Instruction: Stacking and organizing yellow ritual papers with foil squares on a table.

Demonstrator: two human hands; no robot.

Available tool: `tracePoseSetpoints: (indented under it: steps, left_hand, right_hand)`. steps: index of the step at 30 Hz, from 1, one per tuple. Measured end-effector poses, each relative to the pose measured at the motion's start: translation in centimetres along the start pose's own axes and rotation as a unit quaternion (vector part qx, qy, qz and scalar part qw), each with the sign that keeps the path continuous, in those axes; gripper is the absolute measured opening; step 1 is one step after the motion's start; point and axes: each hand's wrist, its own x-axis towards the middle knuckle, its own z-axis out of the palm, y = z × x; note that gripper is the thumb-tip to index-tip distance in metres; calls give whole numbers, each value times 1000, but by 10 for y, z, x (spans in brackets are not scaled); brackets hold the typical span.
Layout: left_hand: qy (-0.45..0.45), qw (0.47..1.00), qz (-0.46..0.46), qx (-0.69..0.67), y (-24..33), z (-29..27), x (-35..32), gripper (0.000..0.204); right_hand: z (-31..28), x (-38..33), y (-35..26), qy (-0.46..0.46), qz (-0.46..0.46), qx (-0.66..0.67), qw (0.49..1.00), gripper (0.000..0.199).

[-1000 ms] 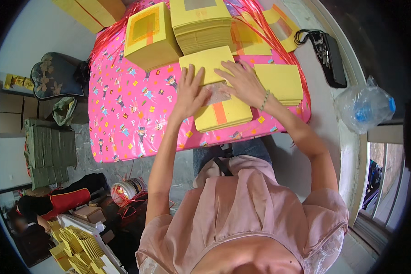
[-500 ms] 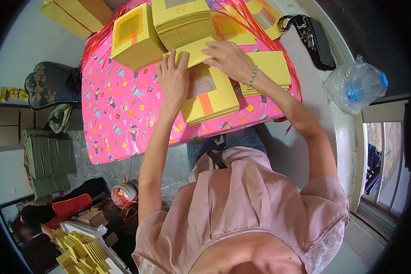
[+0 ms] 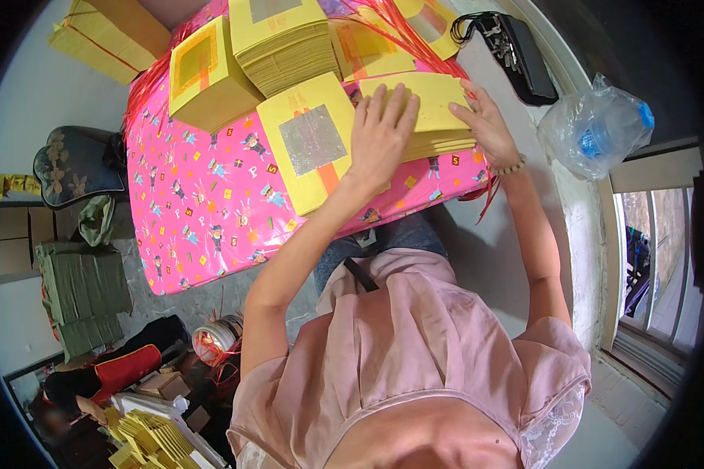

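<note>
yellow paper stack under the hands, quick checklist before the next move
1. Left hand flat on the right yellow paper stack: ok.
2. Right hand at that stack's right edge: ok.
3. Stack sheets squared: cannot tell.
4. Silver-foil sheet stack fully on the pink tablecloth: ok.
5. Tall stack behind, not leaning: ok.
6. Bagged water bottle apart from the papers: ok.

Paper stack point(image 3: 434, 117) right of foil-faced stack point(image 3: 313, 148), both on table point(image 3: 203, 219).
</note>
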Motion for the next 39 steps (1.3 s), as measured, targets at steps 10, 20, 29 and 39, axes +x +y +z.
tracePoseSetpoints:
  steps: [10,20,29,39]
  left_hand:
    - [-217,963,-2,-158,7,38,-16,58]
    - [-216,954,-47,-204,4,29,-10,52]
    - [-217,954,-50,-202,4,41,-15,27]
    - [-199,961,-58,-180,16,42,-17,22]
  right_hand:
    - [-54,13,82,45,-53,-195,978,55]
    - [-54,21,88,48,-51,-188,980,56]
    - [-53,24,90,46,-64,-243,967,56]
    - [-52,23,84,49,-92,-348,932,55]
